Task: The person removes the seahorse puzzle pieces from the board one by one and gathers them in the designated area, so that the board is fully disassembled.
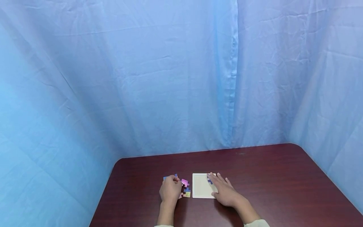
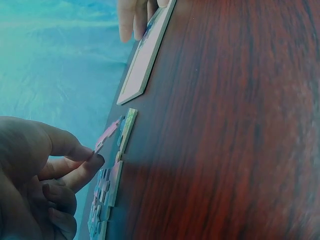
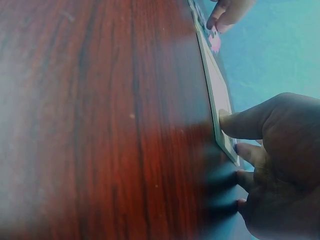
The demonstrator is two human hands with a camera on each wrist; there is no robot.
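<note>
My left hand (image 1: 171, 189) pinches a pink jigsaw piece (image 2: 106, 136) between thumb and forefinger, lifted slightly above other pieces. Around that hand lie several more pieces, among them a yellow-green one (image 1: 187, 193) and a blue one (image 1: 176, 175); the hand hides part of the group. To their right sits a shallow, cream-coloured puzzle tray (image 1: 202, 186). A blue-and-white piece (image 1: 210, 181) is in its far right corner, partly covered by my right hand (image 1: 225, 193). That hand rests over the tray's right side with fingers spread and its thumb on the near part.
The dark red wooden table (image 1: 272, 179) extends to both sides of the tray, with rounded far corners. Light blue curtains (image 1: 158, 88) hang behind it and along its left and right sides.
</note>
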